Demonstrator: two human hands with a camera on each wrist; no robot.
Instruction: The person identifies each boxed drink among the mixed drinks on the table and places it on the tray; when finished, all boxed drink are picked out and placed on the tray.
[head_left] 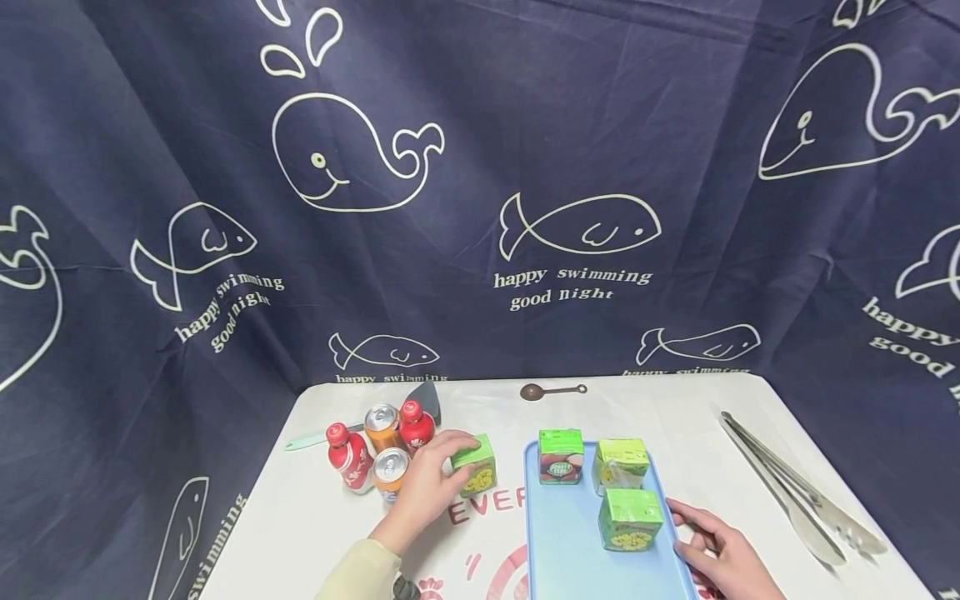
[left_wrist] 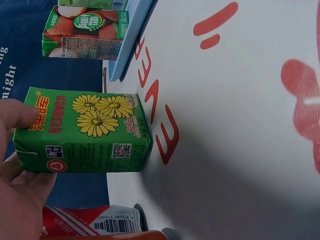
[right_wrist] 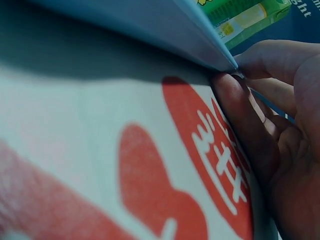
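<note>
My left hand [head_left: 429,482] grips the top of a green juice box [head_left: 480,477], thumb on one side and fingers on the other. Yellow daisies are printed on that juice box [left_wrist: 95,122], and it stands close over the white tabletop left of the blue tray [head_left: 564,546]. On the tray are three more juice boxes: a lychee-printed one [head_left: 561,458] at the back left, a yellow-green one [head_left: 621,465] at the back right, and a green one [head_left: 630,521] in front of it. My right hand [head_left: 723,546] pinches the tray's right rim [right_wrist: 227,57] between thumb and fingers.
Left of my left hand cluster two red-capped bottles [head_left: 350,458] and two orange cans [head_left: 383,427]. A spatula [head_left: 427,400] lies behind them. At the back is a brown measuring spoon [head_left: 534,392]; long metal tongs [head_left: 795,492] lie at the right.
</note>
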